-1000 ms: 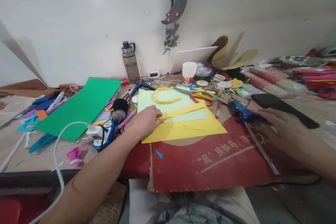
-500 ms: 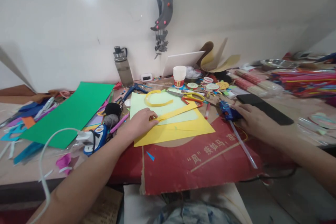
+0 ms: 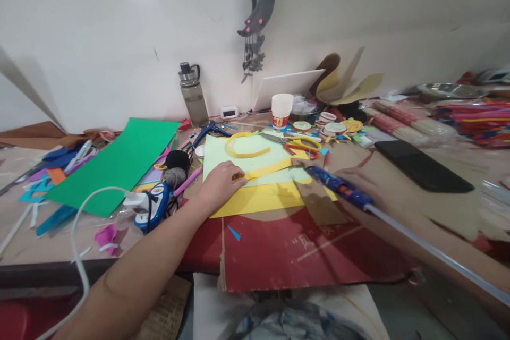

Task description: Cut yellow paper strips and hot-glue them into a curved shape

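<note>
My left hand point(image 3: 225, 186) rests on the paper sheets, its fingers closed on the near end of a yellow paper strip point(image 3: 271, 168). The strip slants away to the right over a pale green sheet point(image 3: 217, 150) and a yellow sheet point(image 3: 243, 204). A second yellow strip point(image 3: 249, 153), curled into an open loop, lies behind it. My right hand point(image 3: 358, 183), smeared by motion, grips a blue hot glue gun point(image 3: 338, 187) with a long clear glue stick point(image 3: 430, 249) out of its back. The gun's nozzle is close to the strip's far end, beside a cardboard piece point(image 3: 319, 202).
Scissors point(image 3: 300, 142) with yellow handles lie behind the sheets, near a paper cup point(image 3: 282, 106). A water bottle point(image 3: 194, 98) stands by the wall. Left are a green sheet point(image 3: 119, 164) and a blue power strip point(image 3: 153, 210); right is a black phone-like slab point(image 3: 422, 164).
My right hand has lifted the glue gun and brought it left, over the sheets near the yellow strip. The cardboard piece now shows under the gun. My left hand keeps its hold.
</note>
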The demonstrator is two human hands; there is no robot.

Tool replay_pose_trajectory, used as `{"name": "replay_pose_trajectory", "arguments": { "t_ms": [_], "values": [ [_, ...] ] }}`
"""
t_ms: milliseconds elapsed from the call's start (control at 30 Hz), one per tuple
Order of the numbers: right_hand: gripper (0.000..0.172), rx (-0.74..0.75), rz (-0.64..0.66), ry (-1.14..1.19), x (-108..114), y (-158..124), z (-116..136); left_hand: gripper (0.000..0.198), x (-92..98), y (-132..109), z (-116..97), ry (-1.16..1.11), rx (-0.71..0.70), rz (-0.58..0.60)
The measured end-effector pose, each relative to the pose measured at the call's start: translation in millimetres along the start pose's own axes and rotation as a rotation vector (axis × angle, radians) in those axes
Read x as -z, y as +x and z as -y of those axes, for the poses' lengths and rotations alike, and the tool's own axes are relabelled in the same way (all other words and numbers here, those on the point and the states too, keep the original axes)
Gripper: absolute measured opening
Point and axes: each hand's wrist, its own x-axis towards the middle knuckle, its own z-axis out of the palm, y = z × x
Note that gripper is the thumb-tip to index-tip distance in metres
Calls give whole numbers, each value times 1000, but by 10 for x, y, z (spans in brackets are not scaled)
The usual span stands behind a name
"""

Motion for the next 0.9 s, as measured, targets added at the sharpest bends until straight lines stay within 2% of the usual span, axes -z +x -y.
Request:
{"name": "replay_pose_trajectory", "arguments": {
  "t_ms": [133,367,633,900],
  "values": [
    [39,190,165,205,-133,123,286,18,-6,-2,8,1,-1,-2],
    [36,259,217,172,-209,242,556,20,-38,-1,29,5,-2,0],
    [31,289,278,88,-256,375,707,19,-39,0,23,25,-14,3],
    [31,294,299,50,-291,432,750,21,-37,-5,27,34,-13,11]
  ]
}}
